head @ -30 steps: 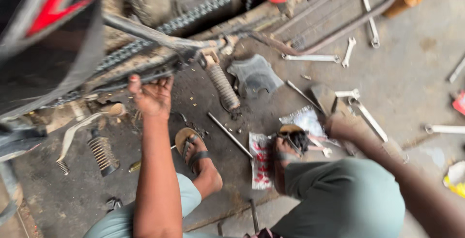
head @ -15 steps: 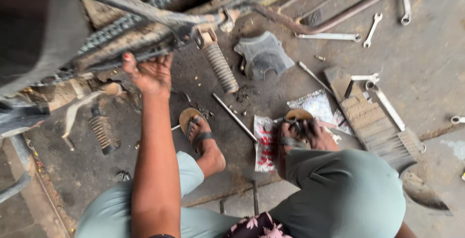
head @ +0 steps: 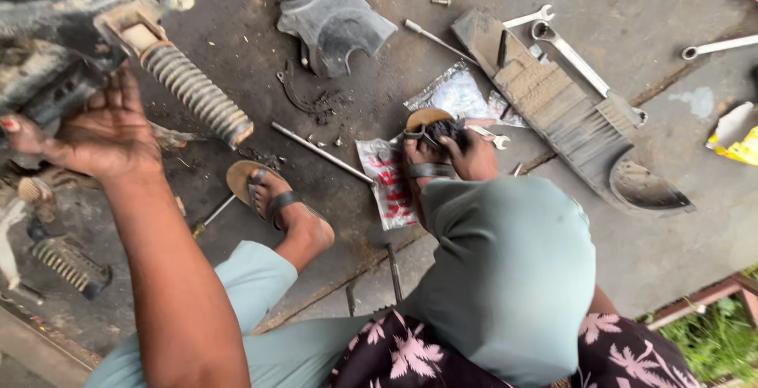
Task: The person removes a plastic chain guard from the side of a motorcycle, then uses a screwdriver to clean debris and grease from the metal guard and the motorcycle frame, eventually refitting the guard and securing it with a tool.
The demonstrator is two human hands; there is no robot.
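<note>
Grease covered the concrete floor (head: 632, 9) where a person squatted beside the underside of a motorcycle, seen from above. The left hand (head: 95, 131) reached up and out with fingers spread and curled against a dark, dirty frame part (head: 55, 88) at the upper left; whether it actually clamped that part could not be told, since the palm faced away. The right hand did not show anywhere. Just beside the left hand, a coiled shock absorber spring (head: 197, 92) slanted down from its mount towards the floor, its lower end free. A second, smaller spring (head: 67, 266) lay at the far left, well apart from the first. Both feet wore brown sandals: the left foot (head: 276, 202) rested near a thin metal rod (head: 320, 151), and the right foot (head: 442, 147) stood partly on a printed red-and-white wrapper (head: 387, 187). Behind the feet lay a dark plastic cover (head: 335, 21), a crumpled clear plastic bag (head: 454, 92) and a long ribbed footboard panel (head: 568, 112) (its broad end scooped like a shallow dish). A ring spanner (head: 576, 56) lay across that panel, another spanner (head: 718, 46) lay near the right edge, and a scrap of yellow packaging (head: 738, 139) sat below it. The person wore grey-green trousers (head: 505, 269) and a dark shirt with pink palm trees (head: 616, 348).
</note>
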